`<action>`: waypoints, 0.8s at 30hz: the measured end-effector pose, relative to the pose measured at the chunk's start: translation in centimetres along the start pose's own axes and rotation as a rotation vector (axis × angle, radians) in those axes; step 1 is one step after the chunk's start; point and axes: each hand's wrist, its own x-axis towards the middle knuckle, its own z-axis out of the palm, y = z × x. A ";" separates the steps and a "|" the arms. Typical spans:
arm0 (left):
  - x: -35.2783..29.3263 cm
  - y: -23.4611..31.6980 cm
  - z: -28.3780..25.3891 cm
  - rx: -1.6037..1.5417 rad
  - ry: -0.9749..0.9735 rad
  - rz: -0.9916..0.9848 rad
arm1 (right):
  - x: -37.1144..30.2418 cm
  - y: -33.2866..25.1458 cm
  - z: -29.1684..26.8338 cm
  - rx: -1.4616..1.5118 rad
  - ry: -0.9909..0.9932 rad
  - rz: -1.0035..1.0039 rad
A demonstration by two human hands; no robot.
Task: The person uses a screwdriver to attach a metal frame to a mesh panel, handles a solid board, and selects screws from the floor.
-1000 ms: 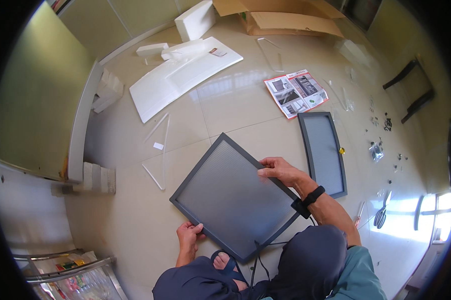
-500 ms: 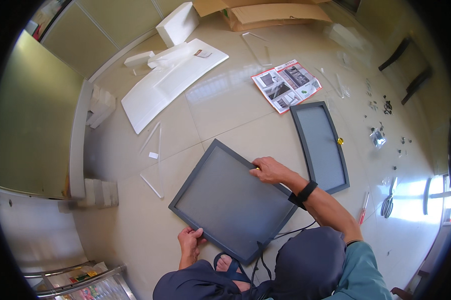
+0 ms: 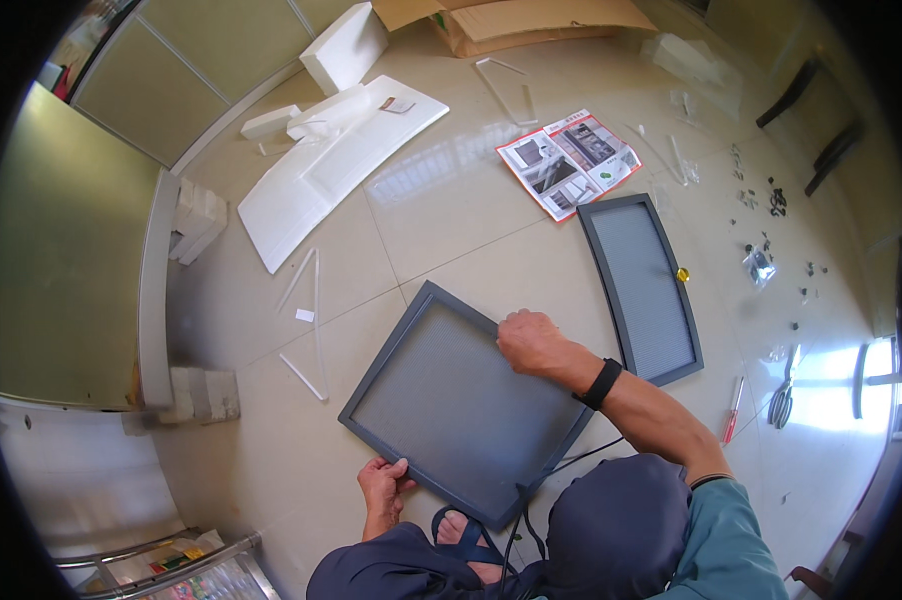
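A dark-framed grey mesh panel (image 3: 451,390) lies slanted in front of me, its near corner by my sandalled foot (image 3: 456,530). My left hand (image 3: 381,490) pinches its lower left edge, thumb on top of the frame. At the upper right edge, my right hand (image 3: 533,343) is closed with bent fingers over the frame. A small yellow knob showed under those fingers a moment ago; the hand now hides it. A narrower mesh panel (image 3: 639,285) lies to the right, with a yellow knob (image 3: 683,274) on its right edge.
An instruction sheet (image 3: 571,165) lies beyond the panels. White foam (image 3: 341,165) and a cardboard box (image 3: 551,25) are farther back. At right are small hardware pieces (image 3: 777,200), a screwdriver (image 3: 734,412) and scissors (image 3: 783,395). A black cable (image 3: 581,456) runs beside my knee.
My right hand has turned at the wrist, rolling its knuckles upward and covering the yellow knob. My left hand and the panel stay almost in place.
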 end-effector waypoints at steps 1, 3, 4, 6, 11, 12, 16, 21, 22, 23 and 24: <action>0.0 0.0 0.0 -0.004 0.001 -0.002 | 0.1 -0.1 0.1 0.002 0.000 0.000; -0.1 0.1 0.1 -0.007 0.002 -0.004 | 0.1 -0.3 0.0 -0.099 -0.033 -0.041; -0.1 0.2 0.2 0.006 0.011 -0.008 | 0.1 -0.5 -0.1 -0.098 -0.034 -0.040; -0.1 0.2 0.2 0.020 0.021 -0.012 | 0.0 -0.9 -0.3 -0.237 -0.109 -0.127; 0.1 0.2 0.2 0.027 0.007 -0.010 | -0.2 -0.4 1.7 -0.159 -0.003 -0.029; 0.2 0.1 0.1 0.027 0.009 -0.009 | -0.2 -0.4 1.7 -0.043 0.048 0.027; 0.2 0.1 0.2 0.024 0.018 -0.006 | -0.5 -0.5 1.7 -0.071 0.074 0.005; 0.3 0.0 0.2 0.033 0.025 0.007 | -0.5 -0.5 1.9 -0.081 0.071 0.014; 0.2 0.1 0.3 0.034 0.028 0.005 | -0.5 -0.5 2.0 -0.082 0.071 0.015; 0.1 0.2 0.4 0.035 0.031 0.002 | -0.6 -0.4 2.0 -0.091 0.066 0.014; 0.1 0.2 0.4 0.034 0.032 0.004 | -0.5 -0.5 1.9 -0.098 0.061 0.011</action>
